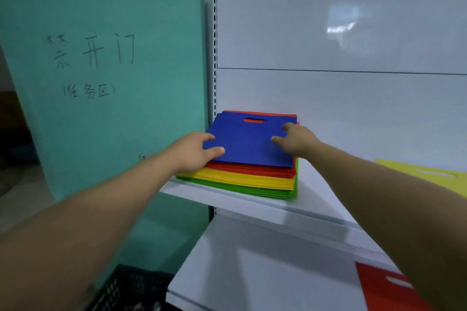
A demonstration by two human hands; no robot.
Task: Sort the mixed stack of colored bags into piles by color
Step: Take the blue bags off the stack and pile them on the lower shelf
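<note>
- the stack (240,179) sits at the left end of the shelf (227,201), against the teal panel (113,121); its layers are too thin for us to count.
- we see four colours in it: one blue bag (247,144) on top, then bands of red, yellow and green.
- the left hand (192,151) curls round the blue bag's left edge with its thumb pressed on top; the fingers beneath are hidden.
- the right hand (295,141) lies on the blue bag's right side, thumb and forefinger spread on top; its other fingers are hidden, so we cannot tell whether it grips.
- one yellow bag (429,174) lies well apart to the right on the same shelf, cut off by the frame edge and the right arm.
- one red bag (379,283) lies on the lower shelf (252,272), partly covered by the right arm.
- one black crate (131,288) shows at the bottom, cut off and partly behind the left arm.
- the panel bears handwritten characters.
</note>
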